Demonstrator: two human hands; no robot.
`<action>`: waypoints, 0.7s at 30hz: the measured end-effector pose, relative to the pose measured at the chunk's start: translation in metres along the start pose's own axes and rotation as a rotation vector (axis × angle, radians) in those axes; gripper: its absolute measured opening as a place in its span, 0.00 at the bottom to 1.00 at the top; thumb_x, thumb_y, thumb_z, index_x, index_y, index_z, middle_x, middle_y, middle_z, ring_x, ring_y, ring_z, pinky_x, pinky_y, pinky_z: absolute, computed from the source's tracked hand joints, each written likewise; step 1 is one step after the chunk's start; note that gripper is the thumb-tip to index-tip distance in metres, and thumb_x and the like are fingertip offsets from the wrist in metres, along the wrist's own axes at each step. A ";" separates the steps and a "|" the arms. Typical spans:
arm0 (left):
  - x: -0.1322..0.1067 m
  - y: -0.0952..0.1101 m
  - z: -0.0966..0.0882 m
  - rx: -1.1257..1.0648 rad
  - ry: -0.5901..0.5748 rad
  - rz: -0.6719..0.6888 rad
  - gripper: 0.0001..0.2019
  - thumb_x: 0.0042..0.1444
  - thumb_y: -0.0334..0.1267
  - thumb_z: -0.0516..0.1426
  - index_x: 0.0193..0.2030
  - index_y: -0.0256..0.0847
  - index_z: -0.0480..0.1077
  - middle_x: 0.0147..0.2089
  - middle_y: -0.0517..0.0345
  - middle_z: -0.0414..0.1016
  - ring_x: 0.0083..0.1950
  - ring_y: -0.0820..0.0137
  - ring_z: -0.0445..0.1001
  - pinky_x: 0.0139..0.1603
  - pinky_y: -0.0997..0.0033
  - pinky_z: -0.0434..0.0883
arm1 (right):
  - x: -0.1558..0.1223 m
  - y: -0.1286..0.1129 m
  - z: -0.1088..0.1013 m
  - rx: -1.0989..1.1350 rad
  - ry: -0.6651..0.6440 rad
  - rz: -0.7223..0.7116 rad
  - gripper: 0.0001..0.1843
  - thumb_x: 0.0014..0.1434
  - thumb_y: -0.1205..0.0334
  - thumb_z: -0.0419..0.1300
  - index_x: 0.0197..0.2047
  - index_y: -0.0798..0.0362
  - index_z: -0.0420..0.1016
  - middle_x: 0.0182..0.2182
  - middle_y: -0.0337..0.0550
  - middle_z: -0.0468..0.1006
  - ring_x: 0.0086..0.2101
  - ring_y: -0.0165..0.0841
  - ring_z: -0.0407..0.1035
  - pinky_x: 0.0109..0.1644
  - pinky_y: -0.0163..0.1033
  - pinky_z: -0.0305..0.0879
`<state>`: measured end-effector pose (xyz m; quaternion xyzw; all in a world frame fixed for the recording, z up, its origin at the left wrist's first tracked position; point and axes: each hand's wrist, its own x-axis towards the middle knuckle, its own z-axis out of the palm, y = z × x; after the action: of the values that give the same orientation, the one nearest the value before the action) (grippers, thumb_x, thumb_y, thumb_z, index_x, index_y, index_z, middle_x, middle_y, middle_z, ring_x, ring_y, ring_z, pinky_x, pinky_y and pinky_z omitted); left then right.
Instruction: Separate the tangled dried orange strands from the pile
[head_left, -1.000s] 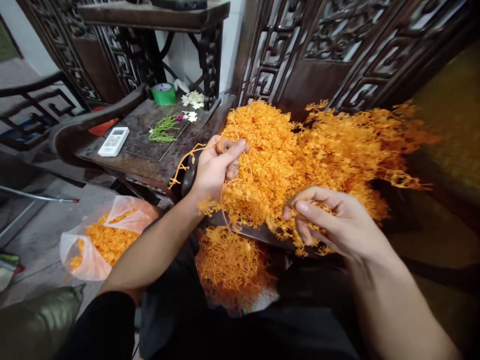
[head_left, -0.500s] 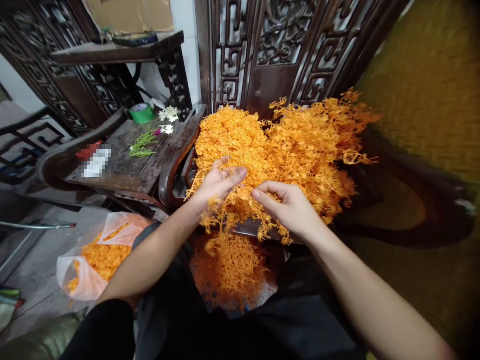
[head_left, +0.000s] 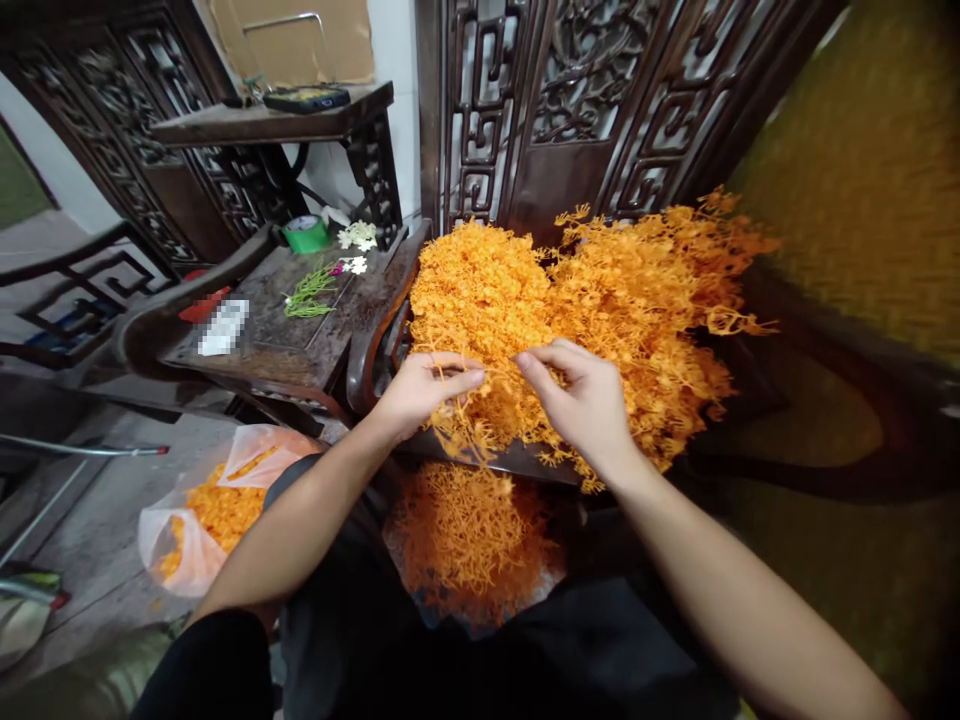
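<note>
A large heap of orange plastic flower sprigs lies on a dark wooden seat. In front of the heap, my left hand is closed with thumb and fingers around an orange sprig, whose branches hang below the fingers. To its right, my right hand is pinched, thumb against fingertips, close to the heap; whatever is between those fingertips is too small to make out. Below, between my knees, more branching orange pieces fill a container whose sides are mostly hidden.
A pale plastic bag with orange pieces stands on the floor at left. On the neighbouring wooden chair lie green tape, green stems and white flowers. A carved chair back rises behind the heap.
My left hand has turned and its fingers have closed together, with the sprig now hanging lower beneath it. My right hand stays in a pinch. The whole view has shifted slightly.
</note>
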<state>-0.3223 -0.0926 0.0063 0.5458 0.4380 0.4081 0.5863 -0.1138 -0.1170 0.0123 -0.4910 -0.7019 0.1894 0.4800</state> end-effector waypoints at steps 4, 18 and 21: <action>0.004 -0.008 -0.004 -0.207 0.136 -0.037 0.13 0.45 0.40 0.73 0.33 0.37 0.78 0.31 0.57 0.79 0.28 0.73 0.77 0.26 0.74 0.71 | -0.011 -0.017 0.001 -0.033 0.007 -0.069 0.16 0.68 0.52 0.61 0.30 0.50 0.80 0.26 0.43 0.76 0.27 0.33 0.69 0.34 0.41 0.64; -0.005 -0.014 0.022 -0.186 0.127 0.031 0.15 0.45 0.44 0.73 0.32 0.36 0.76 0.28 0.59 0.79 0.24 0.76 0.73 0.25 0.76 0.71 | -0.009 0.008 0.029 0.213 -0.256 0.160 0.27 0.63 0.37 0.61 0.47 0.55 0.78 0.32 0.45 0.79 0.33 0.36 0.72 0.38 0.42 0.68; -0.010 -0.015 0.024 -0.106 0.106 0.015 0.13 0.52 0.44 0.70 0.33 0.37 0.75 0.26 0.58 0.78 0.26 0.74 0.76 0.24 0.76 0.71 | -0.014 0.006 0.025 0.106 -0.218 0.109 0.21 0.66 0.43 0.61 0.37 0.54 0.78 0.33 0.47 0.82 0.34 0.37 0.74 0.39 0.42 0.67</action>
<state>-0.3018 -0.1096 -0.0071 0.4949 0.4421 0.4634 0.5873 -0.1311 -0.1210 -0.0106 -0.4786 -0.7113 0.3044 0.4151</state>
